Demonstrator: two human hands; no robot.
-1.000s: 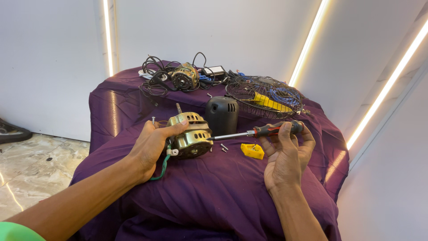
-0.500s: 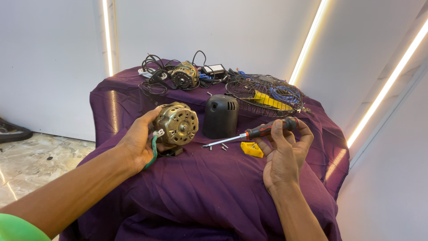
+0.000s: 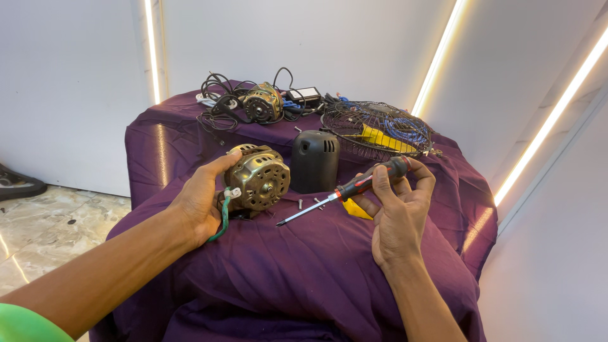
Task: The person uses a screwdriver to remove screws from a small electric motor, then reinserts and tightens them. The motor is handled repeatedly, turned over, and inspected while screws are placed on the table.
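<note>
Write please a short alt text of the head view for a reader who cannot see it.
Over a purple-draped table, the left hand holds up a brass-coloured electric motor while the right hand holds a screwdriver pointing toward it. Behind stand a black motor cover, a wire fan guard and tangled cables.

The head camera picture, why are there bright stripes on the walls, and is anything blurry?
In the head view, the stripes are long light strips set in the walls; they glare white and throw a shine onto the purple cloth. The brass-coloured motor in the left hand and the screwdriver in the right hand look sharp. The green sleeve at the corner is soft and blurry.
</note>
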